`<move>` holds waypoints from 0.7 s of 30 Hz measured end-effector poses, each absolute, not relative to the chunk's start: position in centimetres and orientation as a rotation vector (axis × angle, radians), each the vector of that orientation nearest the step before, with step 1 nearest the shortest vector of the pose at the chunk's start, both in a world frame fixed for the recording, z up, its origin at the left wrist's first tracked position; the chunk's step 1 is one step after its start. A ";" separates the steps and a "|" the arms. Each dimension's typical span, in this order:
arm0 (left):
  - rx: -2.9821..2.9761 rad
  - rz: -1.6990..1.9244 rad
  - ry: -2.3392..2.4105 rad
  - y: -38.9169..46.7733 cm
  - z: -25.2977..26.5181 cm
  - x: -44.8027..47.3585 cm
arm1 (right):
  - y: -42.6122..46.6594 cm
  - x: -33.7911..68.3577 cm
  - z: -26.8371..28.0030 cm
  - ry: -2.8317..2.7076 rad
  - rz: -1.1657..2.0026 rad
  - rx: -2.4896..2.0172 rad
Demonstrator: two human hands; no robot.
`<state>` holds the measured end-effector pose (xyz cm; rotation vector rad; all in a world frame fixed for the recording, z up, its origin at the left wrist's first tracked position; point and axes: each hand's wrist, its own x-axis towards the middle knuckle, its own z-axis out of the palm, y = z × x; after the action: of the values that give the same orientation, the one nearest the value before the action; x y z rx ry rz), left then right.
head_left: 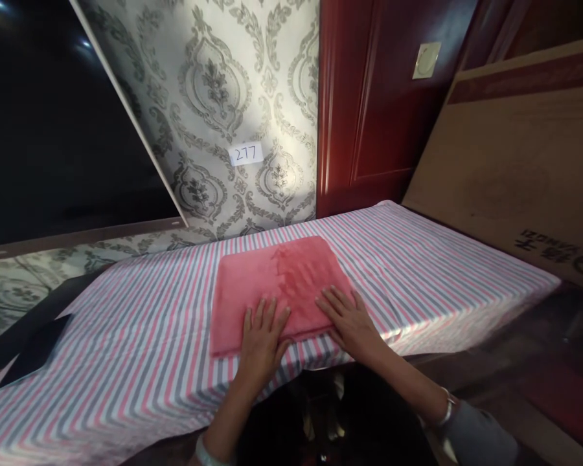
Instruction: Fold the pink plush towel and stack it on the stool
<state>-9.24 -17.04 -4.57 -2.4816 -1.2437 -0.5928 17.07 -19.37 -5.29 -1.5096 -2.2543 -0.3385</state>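
A coral-pink plush cloth [252, 278], folded into a flat rectangle, lies on a striped tablecloth [165, 323]. Its right half looks darker, with brushed streaks in the pile. My left hand [262, 340] rests on the near edge of the cloth, left of its middle, fingers stretched out and pointing away from me. Near the right front corner, my right hand [352, 323] lies flat on the cloth with its fingers spread. Neither hand grips anything. The underside of the cloth is hidden.
A dark flat device [34, 353] lies at the table's left end. A large black screen [63, 123] hangs on the patterned wall at left. A big cardboard box [519, 162] leans at the right, beside a dark red door panel [383, 97]. A paper marked 277 [246, 153] is on the wall.
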 end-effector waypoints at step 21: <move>-2.393 -0.699 -1.333 -17.2 -4.9 -4.9 | -17.7 20.1 -1.7 -2.016 -0.238 -1.201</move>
<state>-4.93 -17.16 -4.86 -2.3929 -1.3329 -0.6992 20.14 -17.72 -1.67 -1.2006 -2.0159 -0.2375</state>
